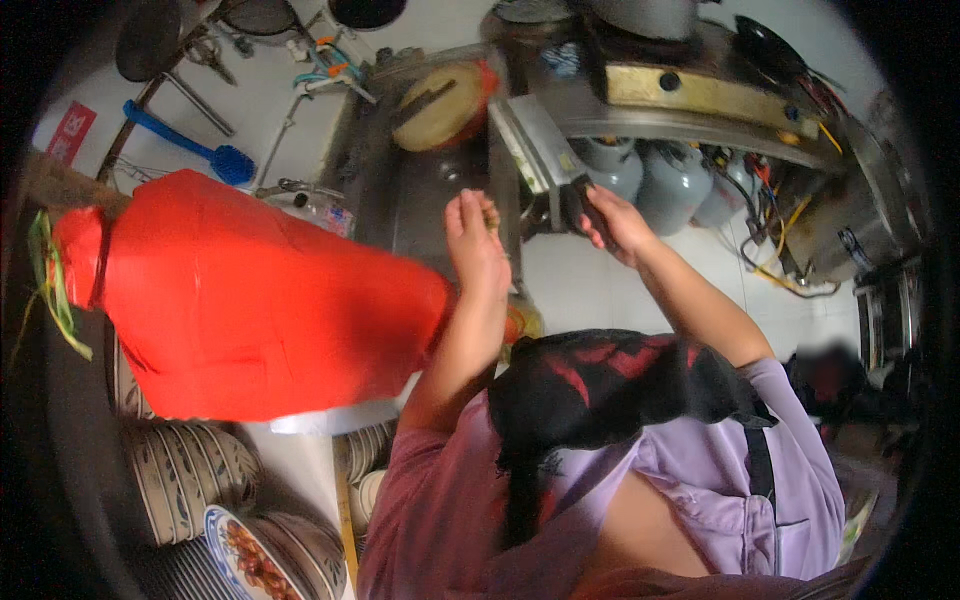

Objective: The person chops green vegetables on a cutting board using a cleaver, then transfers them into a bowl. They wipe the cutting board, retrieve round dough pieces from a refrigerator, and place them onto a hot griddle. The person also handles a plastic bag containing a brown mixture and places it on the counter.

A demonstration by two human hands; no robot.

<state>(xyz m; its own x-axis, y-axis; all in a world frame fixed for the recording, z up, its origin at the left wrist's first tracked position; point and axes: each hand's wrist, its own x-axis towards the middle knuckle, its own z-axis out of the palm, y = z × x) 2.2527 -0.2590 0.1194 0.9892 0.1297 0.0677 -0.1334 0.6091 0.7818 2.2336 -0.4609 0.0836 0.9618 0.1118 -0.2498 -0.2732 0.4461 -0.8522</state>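
Observation:
My right hand [619,225] grips the dark handle of a kitchen cleaver [531,146]. The broad metal blade points up and to the left, with small greenish bits near its lower end. My left hand [476,240] is raised beside the blade, apart from it, in front of a metal sink [435,195]. Its fingers are closed around a small greenish-brown bit of food [491,216], mostly hidden by the hand. Beyond, a round cutting board [442,109] lies at the sink's far end with a dark, narrow thing across it.
A large red bag-like cover [277,300], with green leaves [56,292] at its tied end, fills the left. Stacked bowls [187,480] and a plate of food [255,559] are below it. Gas cylinders [675,187] stand under the stove [712,97]. A blue brush [195,146] hangs upper left.

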